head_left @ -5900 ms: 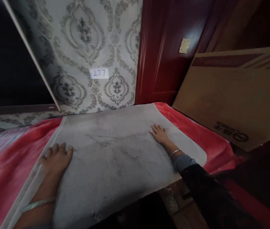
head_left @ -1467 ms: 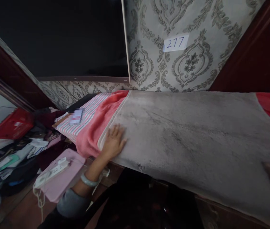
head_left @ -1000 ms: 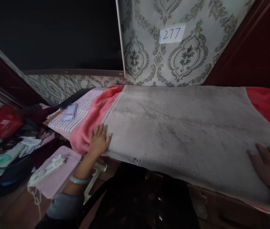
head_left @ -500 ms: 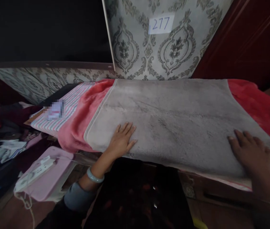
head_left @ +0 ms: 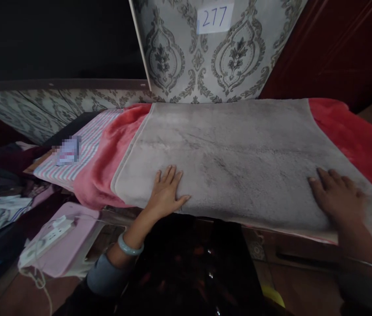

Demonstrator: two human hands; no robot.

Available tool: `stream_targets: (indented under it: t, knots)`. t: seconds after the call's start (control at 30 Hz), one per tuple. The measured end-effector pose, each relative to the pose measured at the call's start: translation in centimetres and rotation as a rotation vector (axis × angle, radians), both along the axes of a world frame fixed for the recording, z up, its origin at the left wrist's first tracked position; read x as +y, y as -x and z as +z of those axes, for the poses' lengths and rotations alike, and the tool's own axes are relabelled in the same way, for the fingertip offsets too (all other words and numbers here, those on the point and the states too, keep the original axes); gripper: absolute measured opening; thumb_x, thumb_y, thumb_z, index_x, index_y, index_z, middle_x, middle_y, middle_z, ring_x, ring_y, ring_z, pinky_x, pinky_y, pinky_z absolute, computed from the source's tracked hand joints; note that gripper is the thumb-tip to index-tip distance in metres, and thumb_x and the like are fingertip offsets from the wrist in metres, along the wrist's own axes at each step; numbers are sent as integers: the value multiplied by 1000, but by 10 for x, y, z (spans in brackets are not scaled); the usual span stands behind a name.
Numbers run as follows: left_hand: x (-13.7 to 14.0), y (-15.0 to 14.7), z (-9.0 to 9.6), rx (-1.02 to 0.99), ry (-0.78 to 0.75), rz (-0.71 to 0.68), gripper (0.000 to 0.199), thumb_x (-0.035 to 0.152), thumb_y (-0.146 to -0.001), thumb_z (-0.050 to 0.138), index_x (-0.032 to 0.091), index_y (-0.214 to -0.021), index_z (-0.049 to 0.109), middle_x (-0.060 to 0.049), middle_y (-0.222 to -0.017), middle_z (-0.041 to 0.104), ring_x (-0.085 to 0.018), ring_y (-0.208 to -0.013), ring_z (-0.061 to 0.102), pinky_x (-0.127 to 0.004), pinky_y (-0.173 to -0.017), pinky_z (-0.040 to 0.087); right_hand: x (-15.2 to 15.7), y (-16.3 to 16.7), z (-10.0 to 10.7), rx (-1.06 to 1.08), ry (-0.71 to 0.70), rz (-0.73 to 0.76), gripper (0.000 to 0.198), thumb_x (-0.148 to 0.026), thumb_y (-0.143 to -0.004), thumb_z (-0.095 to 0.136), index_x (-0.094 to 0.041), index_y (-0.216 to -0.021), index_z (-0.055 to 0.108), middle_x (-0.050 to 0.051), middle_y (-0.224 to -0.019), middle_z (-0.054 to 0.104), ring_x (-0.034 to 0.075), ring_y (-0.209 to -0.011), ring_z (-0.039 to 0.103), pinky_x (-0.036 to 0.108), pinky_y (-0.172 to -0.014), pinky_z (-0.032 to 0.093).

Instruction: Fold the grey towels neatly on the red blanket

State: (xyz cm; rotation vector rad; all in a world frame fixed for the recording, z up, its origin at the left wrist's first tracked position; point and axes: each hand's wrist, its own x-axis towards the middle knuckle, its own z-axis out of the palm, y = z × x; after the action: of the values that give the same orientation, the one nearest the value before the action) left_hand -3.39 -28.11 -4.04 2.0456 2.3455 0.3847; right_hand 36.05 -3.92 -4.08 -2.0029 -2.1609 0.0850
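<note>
A grey plush blanket lies spread across a long surface, with a few darker streaks in its pile. My left hand rests palm down on its near left part, fingers spread, a pale bangle at the wrist. Over near the right end, my right hand also lies flat on the grey fabric with fingers apart. Red plush cloth shows beyond the blanket's right edge. On the left, pinkish-red plush cloth lies rumpled over a striped cloth.
A dark screen stands at the back left, before patterned wallpaper. A paper marked 277 is on the wall. At lower left, a white power strip lies on a pink stool, near piled clothes. A dark red panel rises at right.
The whole view has shifted slightly, so the wall and blanket appear higher and a little further left. Both hands stay flat on the grey blanket in nearly the same places.
</note>
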Motion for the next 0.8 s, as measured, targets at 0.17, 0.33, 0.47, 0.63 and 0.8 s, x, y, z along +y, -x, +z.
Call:
stream_targets:
  t: [0.17, 0.33, 0.47, 0.63, 0.8]
  knots:
    - [-4, 21, 9, -85, 99, -83, 70, 47, -92, 54, 20, -153, 34, -14, -166, 22, -30, -153, 20, -58, -123, 17, 1, -2, -2, -19, -10, 1, 73, -54, -98, 11, -16, -155, 36, 15, -161, 32, 35, -147, 25, 53, -113, 21]
    - [7, 10, 8, -59, 94, -51, 80, 59, -88, 58, 21, -153, 34, -16, -166, 21, -34, -153, 17, -62, -122, 13, 0, 0, -1, -30, -7, -2, 74, -54, -98, 10, -15, -155, 35, 15, -161, 32, 35, -146, 25, 53, -113, 21]
    - [13, 1, 3, -6, 90, -76, 81, 56, -88, 60, 22, -155, 29, -16, -167, 16, -36, -154, 12, -64, -121, 12, -2, 3, 2, 7, -8, -13, 71, -52, -98, 14, -15, -153, 38, 16, -160, 35, 35, -146, 26, 55, -113, 22]
    - [9, 13, 6, -26, 139, -144, 76, 47, -91, 58, 25, -157, 26, -13, -168, 13, -33, -154, 11, -62, -122, 15, -2, 3, 3, 17, 2, -6, 71, -51, -98, 15, -14, -152, 39, 17, -160, 35, 36, -146, 26, 56, -114, 21]
    - [8, 19, 7, -21, 118, -160, 80, 47, -87, 64, 28, -156, 28, -10, -167, 17, -34, -153, 17, -61, -122, 18, -1, 2, 1, 18, -15, 1, 70, -51, -98, 15, -14, -152, 40, 17, -159, 36, 36, -146, 26, 56, -114, 22]
